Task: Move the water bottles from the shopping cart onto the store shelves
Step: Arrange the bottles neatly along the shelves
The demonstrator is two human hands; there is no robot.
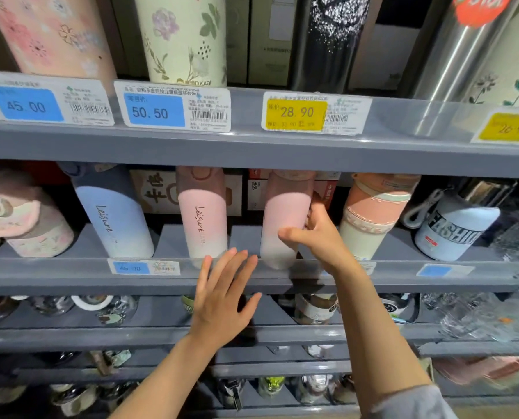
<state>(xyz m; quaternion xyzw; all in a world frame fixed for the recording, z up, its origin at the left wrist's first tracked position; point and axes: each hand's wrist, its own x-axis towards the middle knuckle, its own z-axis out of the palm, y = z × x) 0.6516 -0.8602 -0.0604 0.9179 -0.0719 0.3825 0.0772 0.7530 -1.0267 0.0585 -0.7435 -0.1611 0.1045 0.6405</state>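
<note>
A pink water bottle (284, 219) stands upright on the middle grey shelf (252, 276). My right hand (318, 234) grips its lower right side, thumb across the front and fingers behind it. My left hand (225, 294) hovers in front of the shelf edge with its fingers spread straight, holding nothing. Left of the held bottle stand a pink "Leisure" bottle (202, 213) and a blue "Leisure" bottle (113, 213). The shopping cart is out of view.
An orange and cream cup (373, 213) stands just right of my right hand, then a light blue "Fashion" bottle (454, 231). The top shelf carries tall flasks above price tags (294, 113). Glass bottles fill the lower shelves (312, 309).
</note>
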